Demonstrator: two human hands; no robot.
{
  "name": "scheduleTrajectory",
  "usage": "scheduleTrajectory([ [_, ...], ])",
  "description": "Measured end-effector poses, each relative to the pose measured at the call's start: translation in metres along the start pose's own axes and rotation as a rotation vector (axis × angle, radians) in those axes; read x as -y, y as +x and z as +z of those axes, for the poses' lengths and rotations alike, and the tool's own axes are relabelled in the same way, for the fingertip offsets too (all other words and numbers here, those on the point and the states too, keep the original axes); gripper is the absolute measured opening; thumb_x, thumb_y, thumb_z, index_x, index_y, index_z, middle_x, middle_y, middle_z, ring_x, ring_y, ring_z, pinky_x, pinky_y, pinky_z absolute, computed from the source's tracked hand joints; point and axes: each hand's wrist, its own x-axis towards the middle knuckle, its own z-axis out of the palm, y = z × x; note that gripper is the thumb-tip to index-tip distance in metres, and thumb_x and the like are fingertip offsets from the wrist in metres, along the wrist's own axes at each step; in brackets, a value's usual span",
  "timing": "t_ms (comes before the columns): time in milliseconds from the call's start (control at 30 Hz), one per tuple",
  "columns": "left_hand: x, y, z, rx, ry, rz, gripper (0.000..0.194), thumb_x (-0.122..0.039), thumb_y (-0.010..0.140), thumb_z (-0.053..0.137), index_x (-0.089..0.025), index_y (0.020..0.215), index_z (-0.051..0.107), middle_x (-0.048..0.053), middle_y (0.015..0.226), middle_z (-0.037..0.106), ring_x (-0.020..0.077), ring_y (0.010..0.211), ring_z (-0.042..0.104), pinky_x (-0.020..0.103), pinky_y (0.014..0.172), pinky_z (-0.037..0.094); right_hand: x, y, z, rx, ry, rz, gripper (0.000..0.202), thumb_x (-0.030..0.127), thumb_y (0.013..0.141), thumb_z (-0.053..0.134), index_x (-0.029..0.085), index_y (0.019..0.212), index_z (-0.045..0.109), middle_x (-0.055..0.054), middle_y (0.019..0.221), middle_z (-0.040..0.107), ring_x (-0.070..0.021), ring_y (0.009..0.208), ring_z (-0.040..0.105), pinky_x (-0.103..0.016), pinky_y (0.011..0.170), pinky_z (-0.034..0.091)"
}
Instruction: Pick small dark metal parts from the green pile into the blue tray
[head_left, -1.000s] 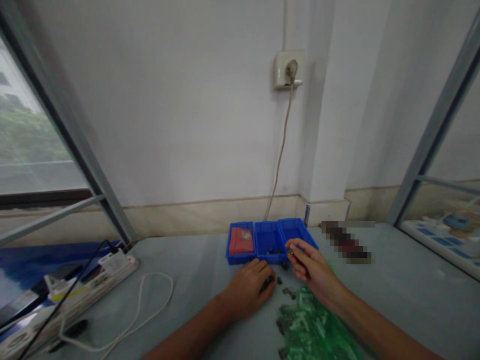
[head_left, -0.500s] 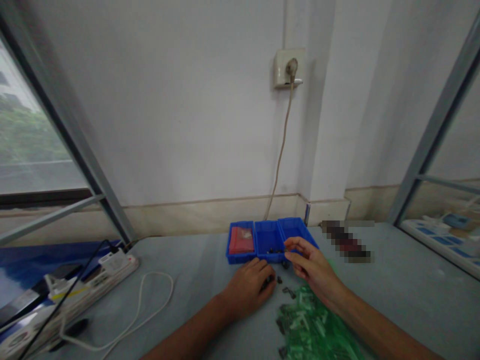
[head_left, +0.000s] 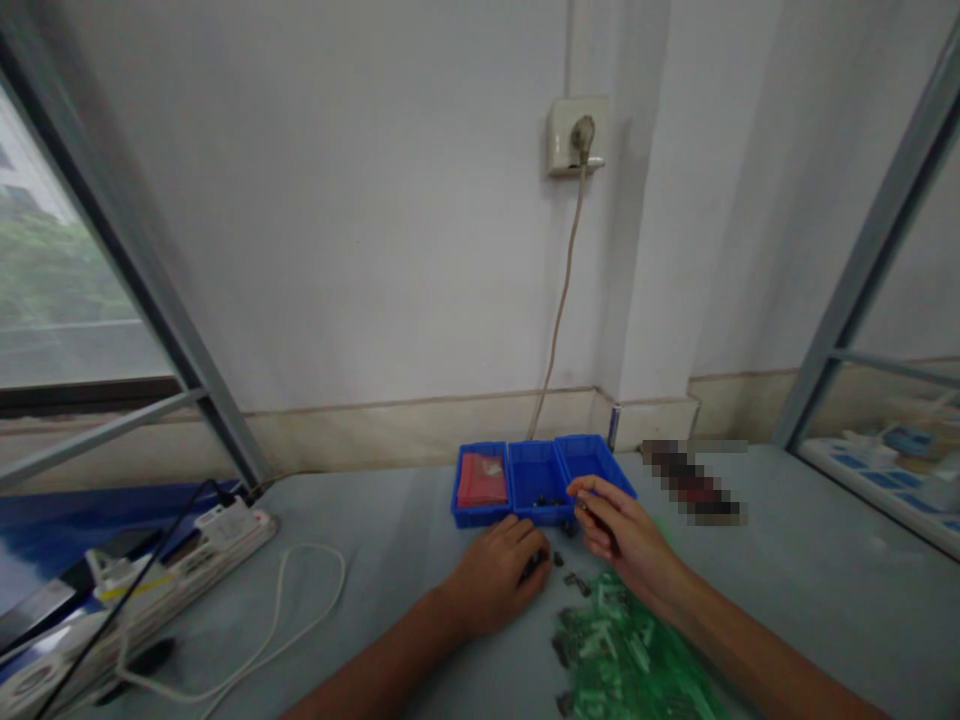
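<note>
My left hand (head_left: 501,572) rests on the table, its fingers curled around small dark parts, just in front of the blue bins. My right hand (head_left: 616,520) is pinched on a small part at the front of the right blue bin (head_left: 589,457). In the middle blue bin (head_left: 535,470) lie several small dark parts. The left blue bin holds a red packet (head_left: 482,481). A few loose dark parts (head_left: 577,583) are on the table between my hands. Below my right hand spreads a green plastic bag (head_left: 637,650) with many small pieces.
A power strip (head_left: 199,565) with plugs and a white cable (head_left: 281,655) lies on the left. A blurred dark object (head_left: 694,483) sits at the back right. Behind the table, a cord (head_left: 562,300) hangs from a wall socket (head_left: 564,138). Metal frames stand at both sides.
The fingers of my right hand have closed more tightly and turned slightly, and the hand has shifted a little. My left hand has hardly moved.
</note>
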Motion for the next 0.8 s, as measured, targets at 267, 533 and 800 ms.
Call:
scheduleTrajectory([
  [267,-0.0002,0.0003,-0.0013,0.006,-0.004,0.005,0.005,-0.021,0.100,0.055,-0.021,0.104,0.058,0.004,0.101,0.061,0.0227,0.098,0.056,0.033,0.087,0.046,0.0003,0.0012,-0.0009,-0.024,0.047,0.022,0.034,0.043,0.077,0.085,0.019,0.096,0.070,0.007,0.062,0.050,-0.0028,0.044,0.026,-0.016,0.039,0.020],
  [533,-0.0007,0.0000,-0.0015,0.002,-0.012,-0.003,0.006,-0.021,0.100,0.056,-0.021,0.105,0.058,0.004,0.101,0.062,0.0228,0.097,0.056,0.034,0.086,0.046,0.0010,-0.0005,0.0009,-0.034,-0.197,-0.111,0.033,0.042,0.081,0.083,0.022,0.103,0.069,0.001,0.086,0.062,-0.0036,0.047,0.037,-0.018,0.041,0.028],
  [800,-0.0009,0.0002,-0.0016,0.014,0.000,-0.018,0.004,-0.022,0.100,0.056,-0.021,0.103,0.059,0.004,0.101,0.062,0.0235,0.097,0.057,0.034,0.086,0.047,0.0011,-0.0047,0.0001,0.011,-0.321,-0.113,0.033,0.041,0.080,0.083,0.024,0.103,0.069,0.000,0.096,0.063,-0.0049,0.050,0.040,-0.020,0.042,0.031],
])
